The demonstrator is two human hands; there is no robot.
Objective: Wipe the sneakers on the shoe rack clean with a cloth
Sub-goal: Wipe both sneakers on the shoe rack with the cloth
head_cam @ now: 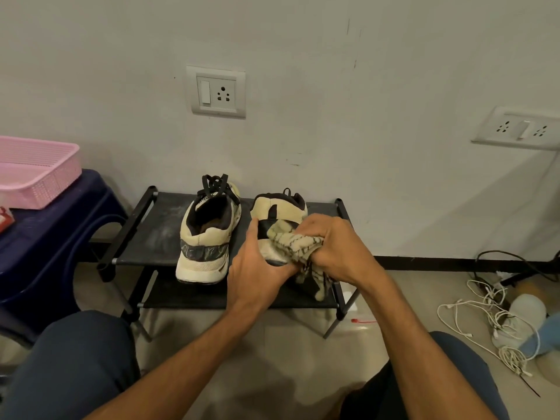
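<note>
My left hand grips the sneaker's heel, toe pointing away; my right hand clutches the cloth against it.

Plain off-white wall in front of me, scuffed with a few dark marks. One switch-and-socket plate on it near centre, a second socket plate lower at far right. Black skirting runs along the wall base, beige floor below. A black two-tier shoe rack stands by the wall. On my left, a dark blue plastic stool with a pink basket on top. Tangle of white cables on the floor at right. Light dim, even.
</note>
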